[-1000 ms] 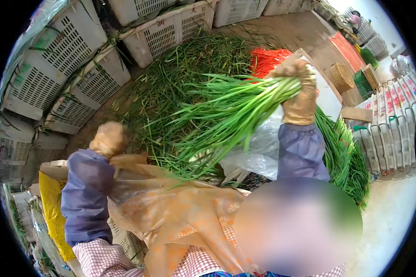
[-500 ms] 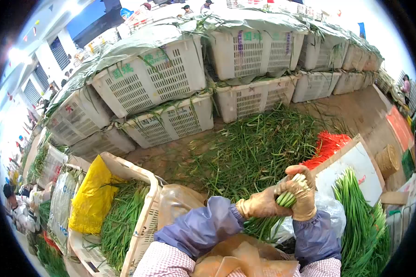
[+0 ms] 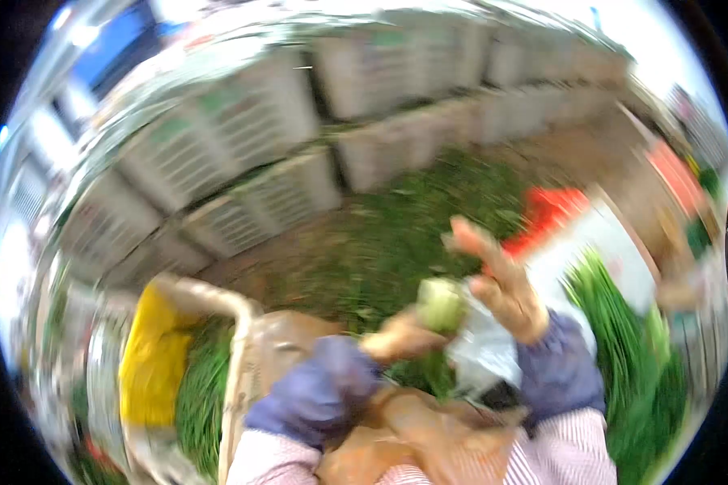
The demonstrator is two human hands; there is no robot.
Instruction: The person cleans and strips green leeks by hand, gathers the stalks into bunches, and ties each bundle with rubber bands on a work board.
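My left hand (image 3: 404, 335), in a tan glove, is wrapped round a bunch of green stalks (image 3: 442, 305) with pale ends turned up. Motion smears the bunch, so single stalks cannot be made out. Up and to the right, my right hand (image 3: 510, 295) is apart from the bunch, its fingers spread and nothing seen in them. Below that hand lies a clear plastic bag (image 3: 481, 352). A heap of loose green leaves (image 3: 404, 234) covers the floor beyond both hands.
Stacked white crates (image 3: 259, 121) form a wall ahead. At left stands a crate (image 3: 239, 315) holding greens and a yellow sack (image 3: 150, 364). To the right are red strips (image 3: 554, 212), a white board (image 3: 619, 255) and long green stalks (image 3: 631, 364).
My right hand has let go of the bunch and opened, moving up and away. My left hand has shifted left and down with the bunch. The whole view has swung and blurred.
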